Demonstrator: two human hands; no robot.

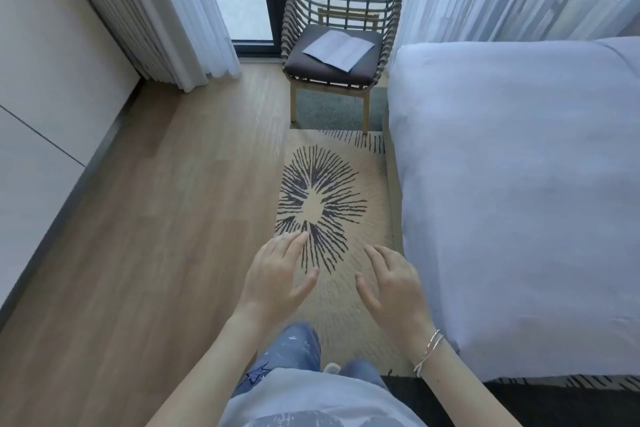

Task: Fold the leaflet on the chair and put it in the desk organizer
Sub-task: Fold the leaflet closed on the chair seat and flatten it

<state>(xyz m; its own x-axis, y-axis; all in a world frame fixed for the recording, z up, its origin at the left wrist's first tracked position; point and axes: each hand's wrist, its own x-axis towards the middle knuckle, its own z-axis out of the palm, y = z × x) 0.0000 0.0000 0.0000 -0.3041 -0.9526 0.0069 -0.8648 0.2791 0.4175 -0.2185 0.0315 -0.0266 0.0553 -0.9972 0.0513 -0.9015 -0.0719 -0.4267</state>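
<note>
You can't read anything on the leaflet (pixel 338 49), print's way too small. Your forearms run off the bottom edge, the bed (pixel 519 184) gets chopped on the right, and the chair (pixel 341 10) loses its top.

text: none legible | white creased paper leaflet (pixel 338 50) on chair cushion: print too small to read

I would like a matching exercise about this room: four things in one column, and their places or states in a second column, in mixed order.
Things:
1. leaflet
2. chair
3. rug
4. right hand

Places or states:
a. on the floor beside the bed
b. open and empty, bracelet on its wrist
c. lying unfolded on the seat cushion
d. in front of the window

Pairs: 1-c, 2-d, 3-a, 4-b
</note>
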